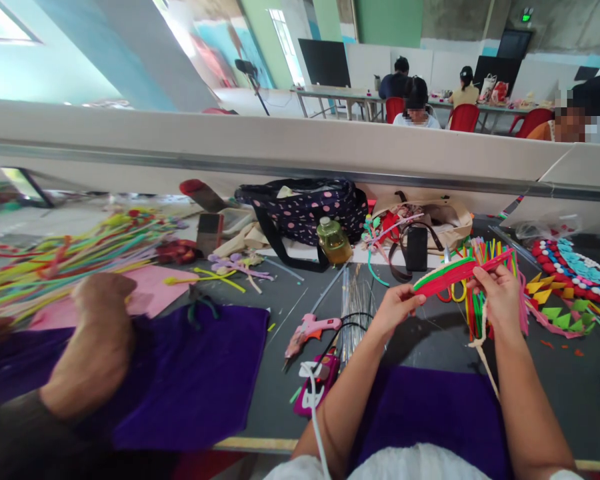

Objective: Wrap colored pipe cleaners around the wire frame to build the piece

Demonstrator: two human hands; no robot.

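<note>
Between my two hands, above the table, is a flat strip of pipe cleaners lying side by side in red, green and cream. My left hand pinches its left end between thumb and fingers. The fingers of my right hand are closed on the strip's right part. Below my right hand a cream strand hangs down toward the purple cloth. Behind the hands lies a bundle of coloured pipe cleaners, with scissors partly hidden by the strip.
A pink glue gun lies left of my arms, near a magenta device with a white cable. Behind stand a bottle and a dotted bag. At left, a co-worker's arm reaches over another purple cloth.
</note>
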